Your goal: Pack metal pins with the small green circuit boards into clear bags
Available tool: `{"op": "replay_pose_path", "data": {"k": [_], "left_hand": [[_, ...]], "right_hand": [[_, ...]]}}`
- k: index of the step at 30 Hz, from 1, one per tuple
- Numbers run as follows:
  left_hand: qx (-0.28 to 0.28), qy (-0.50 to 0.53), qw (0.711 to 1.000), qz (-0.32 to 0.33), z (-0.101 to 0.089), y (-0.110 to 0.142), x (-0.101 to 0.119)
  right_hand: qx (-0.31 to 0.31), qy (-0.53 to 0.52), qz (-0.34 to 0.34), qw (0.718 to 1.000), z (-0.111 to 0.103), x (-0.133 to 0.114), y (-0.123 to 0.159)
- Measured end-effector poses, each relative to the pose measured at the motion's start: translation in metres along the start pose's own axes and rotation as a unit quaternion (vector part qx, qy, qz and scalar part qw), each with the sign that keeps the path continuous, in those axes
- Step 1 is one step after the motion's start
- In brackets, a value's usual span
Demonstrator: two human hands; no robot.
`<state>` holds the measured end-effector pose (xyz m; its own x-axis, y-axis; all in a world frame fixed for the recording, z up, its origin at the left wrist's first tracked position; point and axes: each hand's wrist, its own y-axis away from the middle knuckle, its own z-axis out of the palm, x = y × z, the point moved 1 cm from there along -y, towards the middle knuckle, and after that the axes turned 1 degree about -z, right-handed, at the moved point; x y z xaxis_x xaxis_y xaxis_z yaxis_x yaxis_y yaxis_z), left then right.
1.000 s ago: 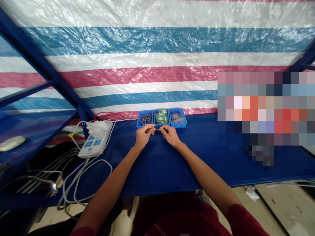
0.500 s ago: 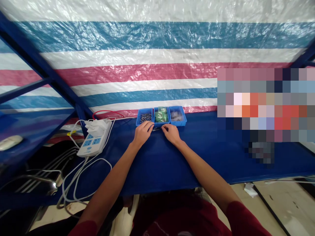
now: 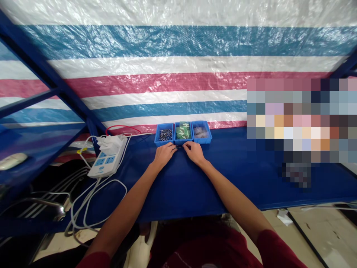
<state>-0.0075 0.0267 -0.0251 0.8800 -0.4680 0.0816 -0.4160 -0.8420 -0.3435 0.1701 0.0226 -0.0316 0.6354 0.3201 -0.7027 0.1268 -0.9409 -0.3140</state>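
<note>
My left hand (image 3: 164, 154) is closed, its fingertips pinched at one end of some thin dark rods (image 3: 178, 147) just in front of the blue bins. From the other side, my right hand (image 3: 194, 152) has its thumb and fingers pressed together at the rods' right end. Their exact kind is too small to make out. Behind my left hand, the left blue bin (image 3: 156, 140) holds many small black-and-silver metal pieces (image 3: 166, 134). The middle bin (image 3: 183, 142) has green-and-white packets (image 3: 183, 131), and the right bin (image 3: 205, 140) has clear plastic bags (image 3: 200, 132).
A white power strip (image 3: 105, 163) with plugs and looping white cables (image 3: 88, 199) lies on the blue table (image 3: 181, 190) to the left. Striped sheeting (image 3: 173, 82) hangs behind. A pixelated area covers the right side. A white mouse (image 3: 12, 161) rests at far left.
My left hand has drawn slightly down and away from the left bin, showing more of its metal pieces. My right hand has hardly moved, and the rods stay between the hands.
</note>
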Motion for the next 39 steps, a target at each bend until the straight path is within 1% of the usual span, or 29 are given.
{"op": "replay_pose_path", "data": {"k": [10, 15, 22, 31, 35, 39], "left_hand": [[-0.026, 0.054, 0.998, -0.029, 0.0020, -0.0022, -0.0018], [-0.030, 0.050, 0.998, -0.029, 0.0017, -0.0027, -0.0011], [0.027, 0.060, 0.998, 0.008, 0.0043, -0.0007, -0.0029], [0.076, 0.079, 0.994, 0.005, 0.0018, 0.0008, -0.0010], [0.112, 0.102, 0.988, 0.038, -0.0018, 0.0018, 0.0029], [0.141, 0.151, 0.977, 0.054, -0.0052, 0.0028, 0.0054]], "right_hand": [[-0.010, 0.004, -0.002, 1.000, 0.0013, -0.0007, 0.0001], [-0.013, 0.008, 0.005, 1.000, 0.0010, -0.0017, 0.0004], [-0.004, 0.005, 0.003, 1.000, -0.0007, -0.0020, 0.0004], [0.005, -0.007, -0.001, 1.000, -0.0020, -0.0027, 0.0002], [0.022, -0.029, -0.007, 0.999, -0.0027, -0.0033, 0.0001], [0.014, -0.043, -0.034, 0.998, -0.0034, -0.0048, 0.0014]]}}
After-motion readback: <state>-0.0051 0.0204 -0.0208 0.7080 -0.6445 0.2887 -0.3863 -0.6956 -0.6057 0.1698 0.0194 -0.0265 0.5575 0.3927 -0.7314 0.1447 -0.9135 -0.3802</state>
